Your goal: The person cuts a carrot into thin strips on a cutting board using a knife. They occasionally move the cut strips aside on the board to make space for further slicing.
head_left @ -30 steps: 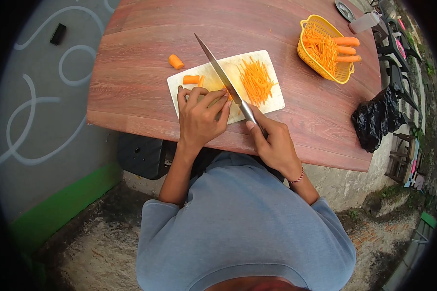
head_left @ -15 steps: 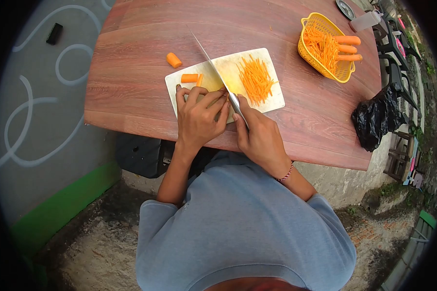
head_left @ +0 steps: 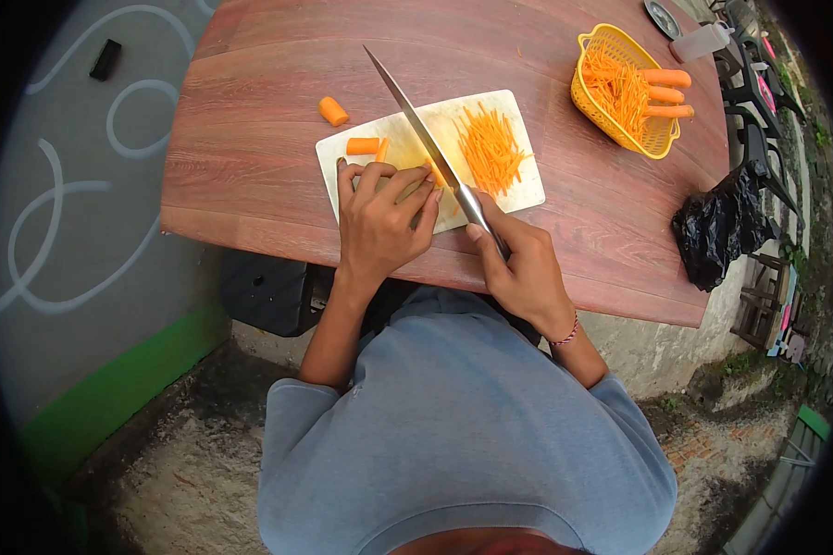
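A kitchen knife (head_left: pixel 420 127) is in my right hand (head_left: pixel 530 270), its fingers wrapped round the handle and its blade slanting up and left over the white cutting board (head_left: pixel 528 192). My left hand (head_left: pixel 380 218) presses bent fingertips onto a piece of carrot (head_left: pixel 431 169) just left of the blade; most of that piece is hidden under the fingers. To the right of the blade lies a pile of carrot strips (head_left: pixel 491 148). A short carrot chunk (head_left: pixel 363 146) rests at the board's left, beside a thin carrot slice (head_left: pixel 382 151).
Another carrot chunk (head_left: pixel 333 112) lies on the wooden table (head_left: pixel 278 185) beyond the board. A yellow basket (head_left: pixel 611 129) with carrot strips and several whole carrots (head_left: pixel 666 95) stands at the right. A black plastic bag (head_left: pixel 720 225) hangs at the table's right edge.
My right hand has shifted to the right with the knife, and the blade now sits farther from my left fingertips. My left hand stays in nearly the same place.
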Demonstrator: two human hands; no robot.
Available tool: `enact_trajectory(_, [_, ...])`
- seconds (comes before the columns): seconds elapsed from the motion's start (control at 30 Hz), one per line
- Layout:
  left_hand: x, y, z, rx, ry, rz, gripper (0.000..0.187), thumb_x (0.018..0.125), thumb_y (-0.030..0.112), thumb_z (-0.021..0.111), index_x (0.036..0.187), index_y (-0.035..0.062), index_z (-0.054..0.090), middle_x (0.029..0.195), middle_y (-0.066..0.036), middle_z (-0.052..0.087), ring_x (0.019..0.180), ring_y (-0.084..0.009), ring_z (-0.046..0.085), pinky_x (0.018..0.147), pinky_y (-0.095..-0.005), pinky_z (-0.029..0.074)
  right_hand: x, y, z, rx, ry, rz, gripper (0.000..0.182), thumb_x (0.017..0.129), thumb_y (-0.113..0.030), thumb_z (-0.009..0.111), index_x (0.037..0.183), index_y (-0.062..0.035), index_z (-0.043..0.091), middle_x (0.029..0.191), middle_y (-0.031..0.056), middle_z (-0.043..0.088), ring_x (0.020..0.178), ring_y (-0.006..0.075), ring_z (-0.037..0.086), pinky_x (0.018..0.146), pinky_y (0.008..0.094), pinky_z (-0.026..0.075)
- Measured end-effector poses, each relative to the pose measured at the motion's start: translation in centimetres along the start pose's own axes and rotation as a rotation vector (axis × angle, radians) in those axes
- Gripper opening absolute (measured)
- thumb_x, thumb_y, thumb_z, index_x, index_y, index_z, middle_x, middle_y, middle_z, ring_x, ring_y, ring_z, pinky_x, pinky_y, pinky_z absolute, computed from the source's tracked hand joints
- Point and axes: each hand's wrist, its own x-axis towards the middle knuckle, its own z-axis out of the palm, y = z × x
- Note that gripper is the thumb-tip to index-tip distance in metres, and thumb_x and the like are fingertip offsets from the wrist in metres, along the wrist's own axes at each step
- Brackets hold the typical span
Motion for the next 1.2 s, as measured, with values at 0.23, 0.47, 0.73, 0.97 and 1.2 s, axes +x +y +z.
enact_trajectory(0.23, [0.1,0.0,0.0,0.008,-0.005,0.005,0.014,0.085,0.016,0.081,0.095,0.0071,0.084,0.106,0.000,0.079,0.097,-0.0213,0.068,0.096,-0.0460,0.042,-0.5,-0.7,0.2,-0.039,-0.028,0.016,0.043,0.101,-0.011,0.068,0.141,0.0056,0.063,0.094,0.0305,0.071,0.086,0.0458,0.073,0.077,0.0476,0.057])
enact_trajectory(0.47, [0.1,0.0,-0.1,0.007,-0.014,0.003,0.015,0.086,0.017,0.080,0.097,0.0075,0.084,0.107,0.001,0.079,0.097,-0.0207,0.068,0.096,-0.0463,0.042,-1.0,-1.0,0.4,-0.030,-0.021,0.029,0.042,0.101,-0.010,0.067,0.140,0.0065,0.063,0.097,0.0311,0.072,0.088,0.0468,0.073,0.079,0.0480,0.057])
enact_trajectory(0.73, [0.0,-0.1,0.0,-0.002,-0.010,0.002,0.013,0.086,0.017,0.080,0.095,0.0079,0.084,0.106,0.002,0.079,0.097,-0.0206,0.067,0.097,-0.0466,0.042,-1.3,-0.8,0.9,-0.069,-0.021,-0.002,0.046,0.102,-0.011,0.067,0.144,0.0051,0.060,0.093,0.0288,0.071,0.083,0.0464,0.072,0.074,0.0494,0.057])
enact_trajectory(0.97, [0.1,-0.1,-0.3,0.007,-0.034,0.013,0.013,0.086,0.017,0.079,0.093,0.0070,0.083,0.106,0.001,0.079,0.097,-0.0211,0.067,0.097,-0.0469,0.042,-0.4,-0.8,2.7,-0.274,0.025,-0.077,0.044,0.104,-0.015,0.063,0.143,0.0047,0.058,0.085,0.0247,0.070,0.063,0.0427,0.068,0.057,0.0503,0.057])
enact_trajectory(1.2, [0.1,0.1,-0.2,0.010,-0.017,0.017,0.015,0.087,0.016,0.079,0.097,0.0062,0.084,0.108,0.001,0.079,0.096,-0.0209,0.067,0.097,-0.0453,0.042,1.0,-0.1,2.0,-0.117,0.042,-0.064,0.044,0.104,-0.015,0.064,0.141,0.0065,0.059,0.085,0.0263,0.070,0.073,0.0449,0.071,0.066,0.0525,0.056])
